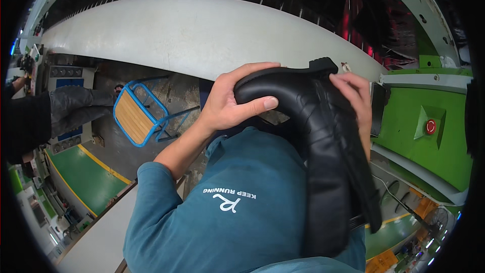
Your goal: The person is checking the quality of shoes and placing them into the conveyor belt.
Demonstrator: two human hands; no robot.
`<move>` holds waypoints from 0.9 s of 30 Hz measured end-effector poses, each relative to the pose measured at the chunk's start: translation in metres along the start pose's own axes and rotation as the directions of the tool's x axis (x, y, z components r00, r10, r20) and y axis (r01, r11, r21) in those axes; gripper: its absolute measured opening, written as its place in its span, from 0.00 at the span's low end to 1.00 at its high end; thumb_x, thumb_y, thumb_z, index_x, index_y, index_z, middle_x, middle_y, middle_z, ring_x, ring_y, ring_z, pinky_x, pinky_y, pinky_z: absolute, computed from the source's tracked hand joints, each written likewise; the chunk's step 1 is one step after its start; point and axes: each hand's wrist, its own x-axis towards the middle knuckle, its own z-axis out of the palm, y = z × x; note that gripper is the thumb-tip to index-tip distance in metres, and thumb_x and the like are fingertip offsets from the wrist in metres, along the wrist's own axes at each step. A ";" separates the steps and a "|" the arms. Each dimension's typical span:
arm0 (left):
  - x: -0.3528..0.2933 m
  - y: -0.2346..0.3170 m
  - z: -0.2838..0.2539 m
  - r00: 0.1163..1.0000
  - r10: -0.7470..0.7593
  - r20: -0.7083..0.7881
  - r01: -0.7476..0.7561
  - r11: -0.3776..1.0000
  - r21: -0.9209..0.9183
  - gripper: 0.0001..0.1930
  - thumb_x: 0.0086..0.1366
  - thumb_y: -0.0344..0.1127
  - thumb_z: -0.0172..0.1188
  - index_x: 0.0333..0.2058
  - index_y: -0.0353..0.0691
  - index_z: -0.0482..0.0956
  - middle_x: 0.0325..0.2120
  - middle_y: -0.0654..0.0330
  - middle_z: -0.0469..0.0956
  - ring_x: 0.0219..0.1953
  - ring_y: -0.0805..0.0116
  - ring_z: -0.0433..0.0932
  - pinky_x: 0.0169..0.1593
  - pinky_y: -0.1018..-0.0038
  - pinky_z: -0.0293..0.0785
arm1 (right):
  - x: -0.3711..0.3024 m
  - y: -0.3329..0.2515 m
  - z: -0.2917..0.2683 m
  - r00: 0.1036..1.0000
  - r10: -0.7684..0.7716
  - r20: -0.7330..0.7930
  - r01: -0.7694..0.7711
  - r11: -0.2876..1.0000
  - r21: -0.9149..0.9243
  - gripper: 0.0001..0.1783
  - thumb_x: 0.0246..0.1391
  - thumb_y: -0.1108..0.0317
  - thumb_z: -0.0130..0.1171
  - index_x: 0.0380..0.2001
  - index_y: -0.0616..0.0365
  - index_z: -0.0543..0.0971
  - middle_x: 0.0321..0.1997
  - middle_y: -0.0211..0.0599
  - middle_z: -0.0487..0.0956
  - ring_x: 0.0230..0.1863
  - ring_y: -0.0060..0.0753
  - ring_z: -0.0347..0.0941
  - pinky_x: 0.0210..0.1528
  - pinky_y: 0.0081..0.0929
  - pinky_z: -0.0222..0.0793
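A black leather boot is held up in front of my chest. Its sole faces away from me, its toe points left, and its shaft hangs down toward me with the flaps apart. My left hand wraps the toe, thumb on the upper and fingers over the sole edge. On the other side my right hand grips the back of the boot, with fingertips by the heel block. Part of that hand is hidden behind the boot.
A long pale work surface curves across beyond the boot, with a dark rack behind it. At right stands a green machine with a red button. A blue-framed stool and another person's legs are at left.
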 end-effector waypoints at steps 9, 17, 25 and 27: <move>-0.009 -0.024 -0.016 0.841 0.507 0.186 -0.539 0.766 0.351 0.50 0.53 0.37 0.89 0.72 0.27 0.76 0.69 0.35 0.79 0.77 0.42 0.74 0.78 0.51 0.69 | 0.009 0.061 0.008 0.812 0.453 0.368 -0.584 0.606 0.540 0.39 0.69 0.54 0.76 0.74 0.63 0.73 0.44 0.23 0.80 0.29 0.12 0.71 0.27 0.16 0.64; -0.004 -0.074 0.023 0.911 0.385 -0.145 -0.380 0.923 0.061 0.34 0.56 0.28 0.85 0.62 0.29 0.85 0.63 0.40 0.86 0.70 0.44 0.82 0.76 0.53 0.75 | 0.045 0.007 0.009 0.996 0.020 0.093 -0.022 0.999 0.026 0.29 0.55 0.59 0.83 0.59 0.55 0.89 0.55 0.41 0.87 0.53 0.39 0.83 0.54 0.34 0.79; 0.002 -0.063 0.022 0.910 0.396 -0.124 -0.381 0.916 0.129 0.31 0.54 0.26 0.87 0.57 0.28 0.87 0.60 0.36 0.87 0.69 0.42 0.83 0.74 0.52 0.77 | 0.014 -0.007 0.066 0.975 -0.187 -0.116 0.203 0.969 0.141 0.20 0.41 0.66 0.86 0.40 0.55 0.91 0.51 0.35 0.90 0.52 0.48 0.86 0.54 0.41 0.86; 0.002 -0.068 0.023 0.903 0.406 -0.138 -0.386 0.910 0.154 0.28 0.54 0.27 0.87 0.55 0.28 0.89 0.58 0.36 0.88 0.67 0.42 0.85 0.72 0.53 0.79 | 0.017 -0.005 0.069 0.983 -0.181 -0.032 0.183 0.971 0.154 0.19 0.40 0.68 0.85 0.38 0.55 0.91 0.50 0.33 0.90 0.51 0.49 0.86 0.52 0.41 0.86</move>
